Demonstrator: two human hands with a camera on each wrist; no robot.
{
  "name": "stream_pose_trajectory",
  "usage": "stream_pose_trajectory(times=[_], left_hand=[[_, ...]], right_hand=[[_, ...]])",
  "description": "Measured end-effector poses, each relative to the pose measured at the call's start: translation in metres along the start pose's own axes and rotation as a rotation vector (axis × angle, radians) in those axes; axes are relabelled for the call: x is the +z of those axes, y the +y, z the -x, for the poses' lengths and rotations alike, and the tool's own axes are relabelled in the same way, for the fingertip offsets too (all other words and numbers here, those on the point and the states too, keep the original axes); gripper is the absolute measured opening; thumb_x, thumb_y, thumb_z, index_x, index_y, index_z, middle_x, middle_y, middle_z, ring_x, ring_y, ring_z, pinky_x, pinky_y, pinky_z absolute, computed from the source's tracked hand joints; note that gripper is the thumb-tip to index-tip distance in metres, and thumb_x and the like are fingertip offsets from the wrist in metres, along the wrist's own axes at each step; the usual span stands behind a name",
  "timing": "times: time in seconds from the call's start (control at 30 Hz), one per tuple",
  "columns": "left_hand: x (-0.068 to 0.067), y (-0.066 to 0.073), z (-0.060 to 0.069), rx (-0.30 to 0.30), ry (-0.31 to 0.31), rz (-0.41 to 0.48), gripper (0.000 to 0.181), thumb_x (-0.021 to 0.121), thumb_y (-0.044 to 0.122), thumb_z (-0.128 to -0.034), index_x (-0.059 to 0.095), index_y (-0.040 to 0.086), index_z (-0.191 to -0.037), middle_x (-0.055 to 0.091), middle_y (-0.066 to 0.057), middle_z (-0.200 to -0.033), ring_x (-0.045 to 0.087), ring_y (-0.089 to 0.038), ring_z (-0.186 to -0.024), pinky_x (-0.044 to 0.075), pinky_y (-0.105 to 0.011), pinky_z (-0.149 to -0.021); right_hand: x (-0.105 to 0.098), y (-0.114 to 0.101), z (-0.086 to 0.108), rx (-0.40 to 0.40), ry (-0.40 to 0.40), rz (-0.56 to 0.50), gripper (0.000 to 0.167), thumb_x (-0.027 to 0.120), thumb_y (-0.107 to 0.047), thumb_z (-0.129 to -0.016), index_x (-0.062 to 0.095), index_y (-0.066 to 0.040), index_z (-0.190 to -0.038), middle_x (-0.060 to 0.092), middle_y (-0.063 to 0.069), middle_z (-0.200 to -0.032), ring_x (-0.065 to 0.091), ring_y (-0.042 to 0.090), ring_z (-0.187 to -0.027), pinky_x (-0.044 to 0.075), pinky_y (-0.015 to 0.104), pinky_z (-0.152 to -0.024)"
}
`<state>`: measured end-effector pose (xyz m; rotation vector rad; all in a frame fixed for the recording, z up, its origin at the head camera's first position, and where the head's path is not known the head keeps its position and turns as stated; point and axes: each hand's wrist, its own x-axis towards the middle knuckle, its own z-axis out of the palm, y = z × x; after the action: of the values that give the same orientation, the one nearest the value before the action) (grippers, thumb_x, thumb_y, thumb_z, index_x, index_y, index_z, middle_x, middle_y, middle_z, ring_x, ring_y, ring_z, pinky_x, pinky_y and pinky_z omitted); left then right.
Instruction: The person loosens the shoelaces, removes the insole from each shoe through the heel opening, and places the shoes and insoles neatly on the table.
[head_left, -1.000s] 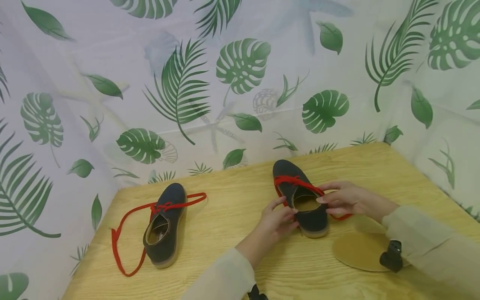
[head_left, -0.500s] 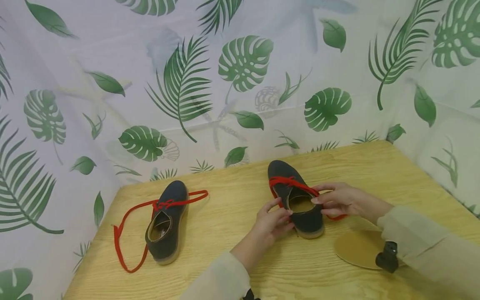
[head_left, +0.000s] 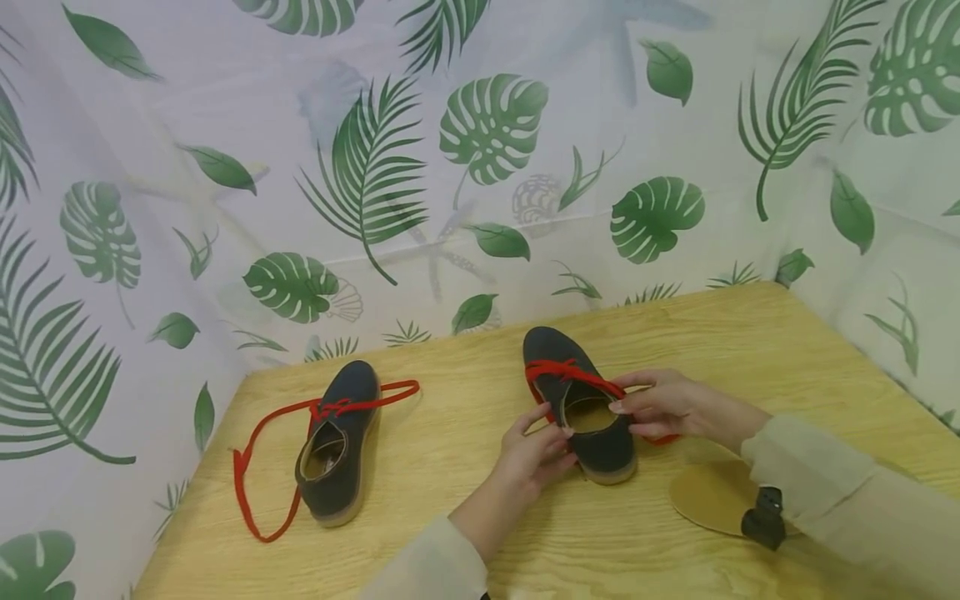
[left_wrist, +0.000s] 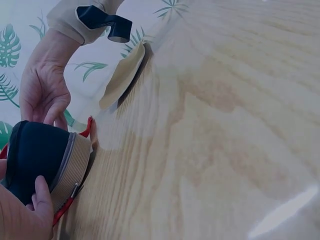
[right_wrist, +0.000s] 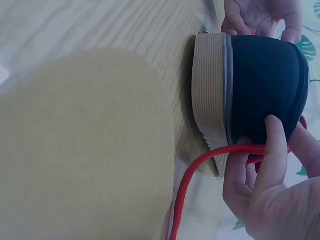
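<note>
A dark navy shoe (head_left: 607, 446) with red laces (head_left: 561, 367) stands on the table, toe pointing away from me. My left hand (head_left: 525, 457) grips the left side of its collar near the heel. On the opposite side my right hand (head_left: 671, 406) pinches the collar, thumb at the inner rim and fingers outside. A tan insole shows inside the opening. In the right wrist view the ridged sole (right_wrist: 209, 85) and dark heel (right_wrist: 260, 85) face the camera, and a red lace (right_wrist: 200, 160) passes by the right fingers.
A matching shoe (head_left: 330, 483) stands at the left, its red lace (head_left: 251, 508) looped on the wooden table (head_left: 442, 400). Under my right forearm lies a flat tan piece with a rounded edge (head_left: 705, 500). A leaf-patterned cloth (head_left: 420, 183) hangs behind the table.
The held shoe has shifted a little to the left and slightly toward me, both hands moving along with it. The other shoe and the tan piece stay where they lie.
</note>
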<state>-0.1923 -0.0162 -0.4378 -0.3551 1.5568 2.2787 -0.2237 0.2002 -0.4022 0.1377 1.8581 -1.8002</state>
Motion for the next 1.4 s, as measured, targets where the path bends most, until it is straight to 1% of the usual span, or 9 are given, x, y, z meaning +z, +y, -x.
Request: stream_pose_trajectory(times=[0.17,0.33,0.6,0.7,0.8,0.97,1.23,1.33,1.4], left_hand=[[-0.003,-0.003,0.005,0.016,0.017,-0.001,0.061,0.065,-0.001,-0.0793,0.047,0.007,-0.137,0.061,-0.011,-0.103,0.063,-0.016,-0.084,0.055,-0.039,-0.084],[-0.006,-0.005,0.009,0.03,0.035,0.0,0.06,0.066,0.0,-0.0777,0.049,0.008,-0.135,0.057,-0.01,-0.101,0.062,-0.016,-0.082,0.056,-0.037,-0.08],[-0.015,-0.007,0.011,0.054,0.003,0.004,0.061,0.064,0.0,-0.0782,0.047,0.006,-0.136,0.056,-0.011,-0.106,0.063,-0.017,-0.085,0.055,-0.038,-0.081],[-0.017,-0.007,0.012,0.059,0.002,0.003,0.062,0.064,0.0,-0.0779,0.047,0.006,-0.137,0.057,-0.011,-0.108,0.063,-0.017,-0.084,0.055,-0.037,-0.08],[-0.019,-0.006,0.013,0.064,0.003,-0.006,0.061,0.064,0.0,-0.0782,0.047,0.006,-0.137,0.057,-0.011,-0.108,0.062,-0.016,-0.083,0.055,-0.035,-0.077],[-0.022,-0.004,0.015,0.058,0.002,-0.013,0.061,0.064,0.0,-0.0777,0.048,0.007,-0.136,0.058,-0.01,-0.108,0.062,-0.014,-0.082,0.055,-0.032,-0.074],[-0.033,0.0,0.022,0.027,0.004,-0.019,0.061,0.063,0.001,-0.0793,0.047,0.008,-0.137,0.057,-0.011,-0.109,0.062,-0.015,-0.084,0.053,-0.036,-0.081],[-0.036,0.0,0.026,0.018,0.005,-0.002,0.062,0.061,-0.001,-0.079,0.046,0.007,-0.138,0.057,-0.012,-0.111,0.06,-0.016,-0.086,0.053,-0.038,-0.083],[-0.037,0.001,0.029,0.006,0.019,0.018,0.063,0.061,-0.002,-0.0789,0.045,0.008,-0.139,0.059,-0.012,-0.109,0.06,-0.017,-0.087,0.052,-0.038,-0.083]], right_hand=[[0.005,0.003,-0.003,0.021,-0.002,-0.016,0.067,0.069,-0.007,-0.086,0.034,0.002,-0.142,0.066,0.002,-0.089,0.067,0.012,-0.08,0.057,0.025,-0.066],[0.009,0.003,-0.004,0.018,-0.012,-0.024,0.067,0.069,-0.006,-0.085,0.034,0.002,-0.142,0.066,0.002,-0.088,0.066,0.011,-0.078,0.057,0.024,-0.064],[0.015,0.005,-0.002,0.013,-0.025,-0.038,0.07,0.069,-0.006,-0.086,0.03,0.003,-0.144,0.067,0.0,-0.087,0.067,0.011,-0.08,0.057,0.026,-0.067],[0.019,0.006,-0.001,0.014,-0.009,-0.043,0.07,0.069,-0.006,-0.086,0.031,0.002,-0.145,0.066,0.002,-0.09,0.067,0.012,-0.08,0.057,0.026,-0.068],[0.024,0.007,0.002,0.01,0.017,-0.056,0.068,0.07,-0.007,-0.085,0.035,0.0,-0.143,0.066,0.001,-0.089,0.066,0.011,-0.078,0.057,0.025,-0.067],[0.031,0.01,0.004,-0.015,0.028,-0.092,0.062,0.071,-0.006,-0.083,0.042,-0.001,-0.138,0.066,-0.002,-0.082,0.065,0.008,-0.075,0.057,0.024,-0.063],[0.041,0.011,0.005,-0.023,0.019,-0.035,0.07,0.071,-0.007,-0.084,0.034,0.001,-0.143,0.068,-0.002,-0.086,0.066,0.009,-0.079,0.057,0.026,-0.065],[0.046,0.01,0.006,-0.018,0.016,-0.028,0.07,0.07,-0.007,-0.085,0.033,0.001,-0.144,0.068,-0.002,-0.086,0.066,0.009,-0.078,0.057,0.025,-0.064],[0.048,0.01,0.006,-0.022,0.006,-0.031,0.069,0.069,-0.008,-0.086,0.033,0.001,-0.144,0.068,-0.002,-0.086,0.066,0.009,-0.077,0.057,0.024,-0.063]])
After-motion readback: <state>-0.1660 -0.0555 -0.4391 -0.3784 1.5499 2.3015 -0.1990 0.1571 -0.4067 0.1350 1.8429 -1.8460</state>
